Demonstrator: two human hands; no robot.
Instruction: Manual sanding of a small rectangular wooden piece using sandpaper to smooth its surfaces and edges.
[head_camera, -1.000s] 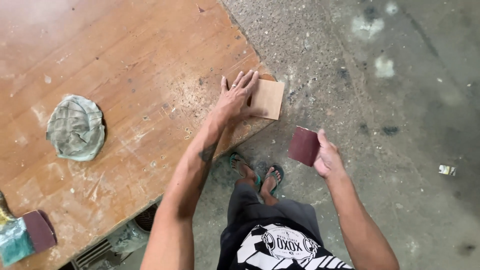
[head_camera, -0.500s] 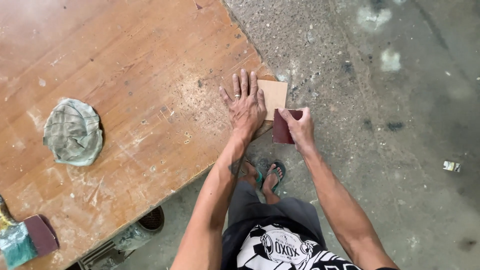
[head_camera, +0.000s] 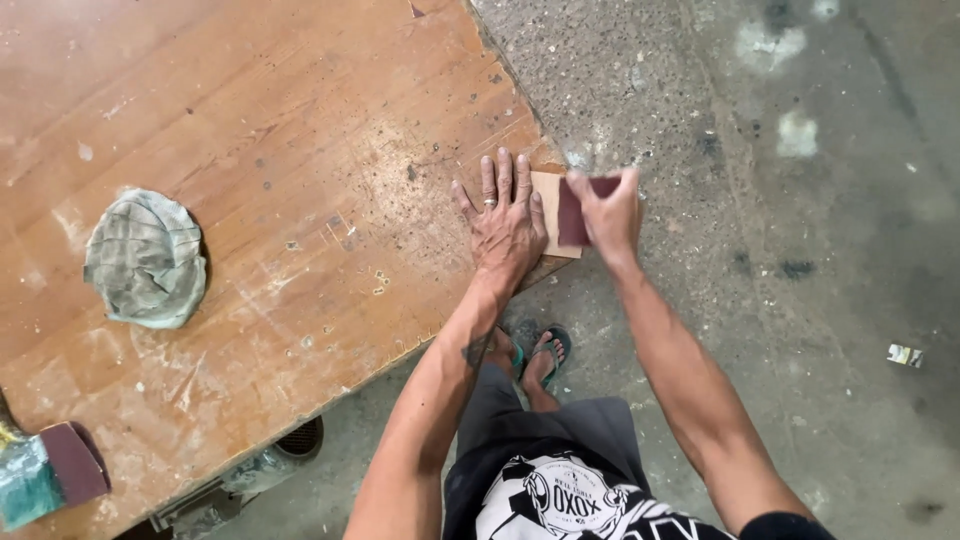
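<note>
— Two hands on one small job: the left hand lies flat, fingers spread, pinning the small wooden tile at the corner of the bench. The right hand is closed around a folded piece of dark red sandpaper, which it presses against the tile's outer side.

— Is the tile fully on the bench?

— It seems to hang a little past the corner, over the concrete floor. I'd judge that helps, since the paper can run the exposed edge without scuffing the benchtop.

— So what makes the stroke go well?

— Firm downward weight from the flat palm, so the tile cannot pivot. Keep the paper folded stiff and square to the edge, with even pressure along the whole length rather than at one end.

— Any risk?

— The spread fingers sit just beside the paper, so knuckles could get rubbed. The crumpled grey-green cloth lies well apart on the bench, and a brush with more red sandpaper sits at the near left corner.
</note>
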